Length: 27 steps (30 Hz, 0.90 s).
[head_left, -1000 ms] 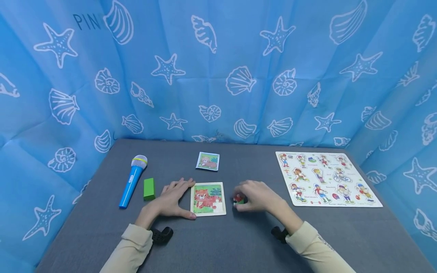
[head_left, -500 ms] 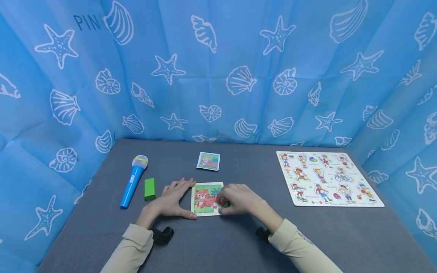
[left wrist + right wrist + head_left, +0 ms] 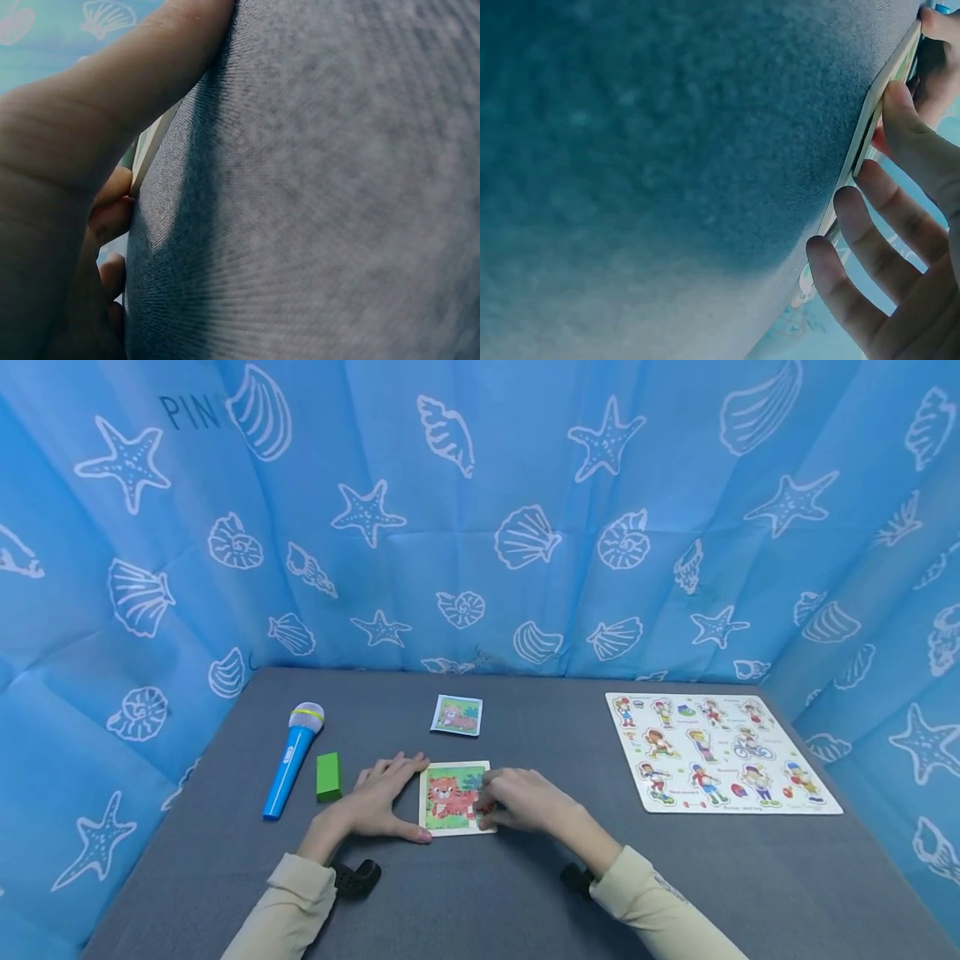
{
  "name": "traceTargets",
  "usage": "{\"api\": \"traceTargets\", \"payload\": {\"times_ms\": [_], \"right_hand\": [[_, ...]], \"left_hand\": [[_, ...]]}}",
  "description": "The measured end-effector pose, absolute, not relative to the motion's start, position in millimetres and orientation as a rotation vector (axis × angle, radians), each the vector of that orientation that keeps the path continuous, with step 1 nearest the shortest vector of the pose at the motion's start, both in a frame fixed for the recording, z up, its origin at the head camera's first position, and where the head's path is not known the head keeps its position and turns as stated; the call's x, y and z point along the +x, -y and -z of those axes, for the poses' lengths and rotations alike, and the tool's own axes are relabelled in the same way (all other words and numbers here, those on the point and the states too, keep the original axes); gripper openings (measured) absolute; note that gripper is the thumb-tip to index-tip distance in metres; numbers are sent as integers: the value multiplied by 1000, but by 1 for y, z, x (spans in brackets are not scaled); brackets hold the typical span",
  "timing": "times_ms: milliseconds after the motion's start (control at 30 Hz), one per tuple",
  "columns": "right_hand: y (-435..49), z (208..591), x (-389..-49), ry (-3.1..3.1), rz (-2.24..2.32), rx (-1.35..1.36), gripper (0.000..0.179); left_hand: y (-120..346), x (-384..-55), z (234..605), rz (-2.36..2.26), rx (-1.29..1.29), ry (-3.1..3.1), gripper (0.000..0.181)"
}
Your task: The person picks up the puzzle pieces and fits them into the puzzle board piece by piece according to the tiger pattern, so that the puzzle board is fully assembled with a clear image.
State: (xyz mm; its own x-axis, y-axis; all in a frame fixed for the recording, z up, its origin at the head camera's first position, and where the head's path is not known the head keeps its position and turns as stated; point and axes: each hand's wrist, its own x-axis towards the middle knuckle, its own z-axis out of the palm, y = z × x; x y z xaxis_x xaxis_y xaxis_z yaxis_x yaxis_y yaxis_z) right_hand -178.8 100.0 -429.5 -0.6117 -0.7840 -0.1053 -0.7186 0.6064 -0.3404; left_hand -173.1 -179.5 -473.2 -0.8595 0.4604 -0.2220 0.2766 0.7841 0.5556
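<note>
A small square jigsaw puzzle (image 3: 442, 822) with a red tiger picture lies in its pale wooden frame at the middle of the table. My left hand (image 3: 378, 802) rests along its left side, fingers and thumb spread, touching the frame's left corners. My right hand (image 3: 525, 802) is over the puzzle's lower right corner and pinches a puzzle piece (image 3: 866, 142). In the right wrist view, that piece is slightly tilted at the frame, between thumb and fingers. My fingers hide most of it in the head view.
A picture card (image 3: 457, 716) lies behind the puzzle. To the left are a green block (image 3: 327, 777) and a blue toy microphone (image 3: 288, 764). A white board (image 3: 720, 756) with figures of children lies at the right. A blue curtain (image 3: 480, 568) hangs behind the grey table (image 3: 480, 910).
My right hand has moved left with the puzzle piece, from beside the puzzle to its lower right corner. The left hand has stayed in place.
</note>
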Motion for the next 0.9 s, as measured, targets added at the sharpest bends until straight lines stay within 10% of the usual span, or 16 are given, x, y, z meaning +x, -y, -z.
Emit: {"api": "traceTargets", "payload": {"times_ms": [900], "right_hand": [[-97, 432, -175, -2532, 691, -1068, 17]], "left_hand": [[179, -173, 474, -746, 563, -2633, 111]]}}
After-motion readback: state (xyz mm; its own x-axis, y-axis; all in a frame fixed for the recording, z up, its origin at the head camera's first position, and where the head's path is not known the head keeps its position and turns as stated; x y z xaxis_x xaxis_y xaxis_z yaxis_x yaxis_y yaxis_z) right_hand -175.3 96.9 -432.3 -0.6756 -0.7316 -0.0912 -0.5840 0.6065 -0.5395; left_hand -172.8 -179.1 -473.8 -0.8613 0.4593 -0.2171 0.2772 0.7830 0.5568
